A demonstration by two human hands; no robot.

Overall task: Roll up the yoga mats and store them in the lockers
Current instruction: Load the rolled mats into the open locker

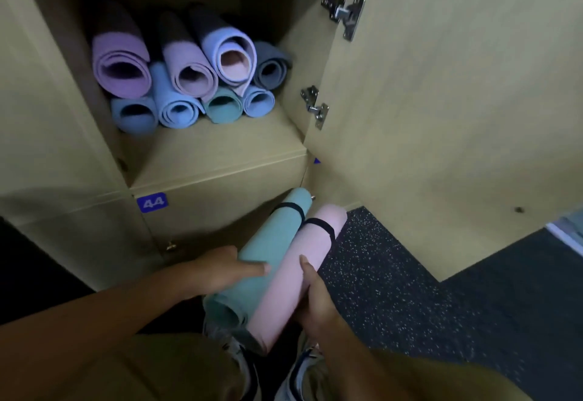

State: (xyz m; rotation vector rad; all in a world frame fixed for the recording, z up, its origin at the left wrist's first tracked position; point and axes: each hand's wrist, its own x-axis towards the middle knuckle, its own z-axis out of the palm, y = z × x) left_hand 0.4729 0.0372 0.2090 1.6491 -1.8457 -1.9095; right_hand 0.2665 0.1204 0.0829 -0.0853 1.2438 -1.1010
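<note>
Teal mat (pixel 268 255) under left hand (pixel 220 269)

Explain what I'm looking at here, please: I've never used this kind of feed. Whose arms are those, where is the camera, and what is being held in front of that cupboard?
There is no machine here. The one picture comes from a camera worn on a person's head, looking forward and down, so the two bare arms at the bottom are the wearer's own.

The left hand rests on a rolled teal mat. The right hand grips a rolled pink mat beside it. Each roll has a dark strap near its far end, and both point toward the cupboard.

The cupboard is an open locker with its door swung out to the right. Rolled mats in purple, blue, teal and grey are already stacked on its shelf. A blue label below reads 44. The floor is dark and speckled.
</note>
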